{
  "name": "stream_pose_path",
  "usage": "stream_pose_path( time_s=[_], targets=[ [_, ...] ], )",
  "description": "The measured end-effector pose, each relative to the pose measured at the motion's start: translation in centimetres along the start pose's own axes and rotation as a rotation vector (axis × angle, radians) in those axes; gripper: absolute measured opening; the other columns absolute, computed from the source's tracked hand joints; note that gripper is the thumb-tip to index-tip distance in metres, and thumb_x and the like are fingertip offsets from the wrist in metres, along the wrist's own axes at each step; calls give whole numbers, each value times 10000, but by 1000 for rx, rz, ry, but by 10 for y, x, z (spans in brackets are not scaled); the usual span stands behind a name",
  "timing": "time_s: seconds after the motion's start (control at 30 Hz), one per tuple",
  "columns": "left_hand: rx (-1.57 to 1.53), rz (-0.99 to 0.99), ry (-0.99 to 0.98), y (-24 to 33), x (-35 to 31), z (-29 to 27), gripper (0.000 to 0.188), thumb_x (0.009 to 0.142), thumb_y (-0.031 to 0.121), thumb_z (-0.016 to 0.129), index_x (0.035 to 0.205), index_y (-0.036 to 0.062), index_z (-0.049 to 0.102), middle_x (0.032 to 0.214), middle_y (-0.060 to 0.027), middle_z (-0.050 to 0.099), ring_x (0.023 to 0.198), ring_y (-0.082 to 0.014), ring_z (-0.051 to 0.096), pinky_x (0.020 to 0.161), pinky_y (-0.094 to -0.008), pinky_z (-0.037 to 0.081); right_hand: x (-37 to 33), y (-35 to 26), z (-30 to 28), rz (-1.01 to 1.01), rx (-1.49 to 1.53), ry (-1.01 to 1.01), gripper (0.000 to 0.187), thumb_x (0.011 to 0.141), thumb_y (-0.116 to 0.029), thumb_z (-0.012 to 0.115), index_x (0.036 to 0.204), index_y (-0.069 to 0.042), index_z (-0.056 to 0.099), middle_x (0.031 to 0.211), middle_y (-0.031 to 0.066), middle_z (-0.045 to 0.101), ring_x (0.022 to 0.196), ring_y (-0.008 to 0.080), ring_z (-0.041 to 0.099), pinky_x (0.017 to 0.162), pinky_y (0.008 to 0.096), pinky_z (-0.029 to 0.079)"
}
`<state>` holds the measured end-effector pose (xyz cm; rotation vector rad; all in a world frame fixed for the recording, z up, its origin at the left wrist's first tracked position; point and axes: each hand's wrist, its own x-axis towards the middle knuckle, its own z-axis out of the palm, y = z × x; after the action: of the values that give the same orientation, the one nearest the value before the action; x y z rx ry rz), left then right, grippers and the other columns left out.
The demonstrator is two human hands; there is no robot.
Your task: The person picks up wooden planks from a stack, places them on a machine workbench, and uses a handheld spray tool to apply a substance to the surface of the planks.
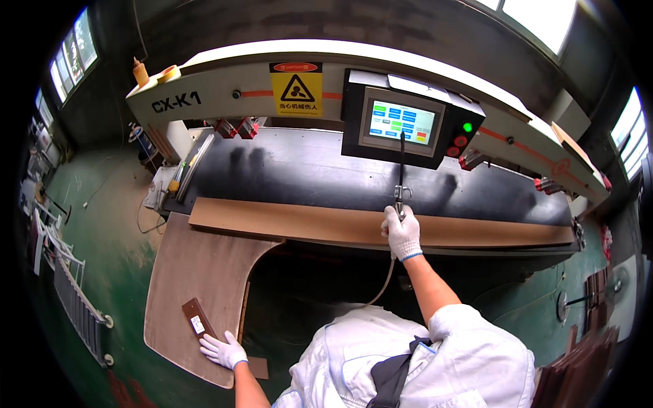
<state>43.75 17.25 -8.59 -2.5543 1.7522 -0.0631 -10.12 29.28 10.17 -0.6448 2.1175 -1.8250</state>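
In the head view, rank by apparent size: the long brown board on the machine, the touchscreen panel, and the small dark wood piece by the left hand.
1. Long brown board
2. Touchscreen panel
3. Small dark wood piece

A person seen from above, dressed in a white short-sleeved work shirt with visible seams across the shoulders and a soft, rumpled collar; the cloth is creased and faintly bluish in the shade. A dark grey strap runs down the middle of the chest, flat and wide, with a narrower dark band crossing toward the right shoulder. Both forearms are bare from sleeve to wrist. The left hand (223,351) wears a white knitted work glove with a thin blue edge at the cuff; the right hand (402,233) wears a matching glove, ribbed at the wrist, blue-trimmed too.
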Motion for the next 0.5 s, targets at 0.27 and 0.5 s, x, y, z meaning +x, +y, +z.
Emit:
stream_pose_path(
  time_s=[0.27, 0.5],
  targets=[
    [-2, -6, -15, 6, -1, -6, 813, 1017, 559, 524, 1631, 73, 305, 1720, -153, 245, 1578, -401, 207, 1267, -527, 206, 7, -9, 8, 93, 40, -22, 339, 1020, -338, 673, 911, -43, 549, 639, 34, 590, 535, 124, 578, 532, 305, 499],
    [-4, -4, 1, 3, -2, 0, 826, 1010, 560, 537, 1633, 73, 301, 1722, -150, 242, 1580, -402, 203, 1268, -528, 203, 8, -8, 10, 86, 87, -41, 300, 1041, -297, 659, 954, -32, 549, 650, 57, 599, 543, 135, 572, 523, 303, 505]
  ],
)
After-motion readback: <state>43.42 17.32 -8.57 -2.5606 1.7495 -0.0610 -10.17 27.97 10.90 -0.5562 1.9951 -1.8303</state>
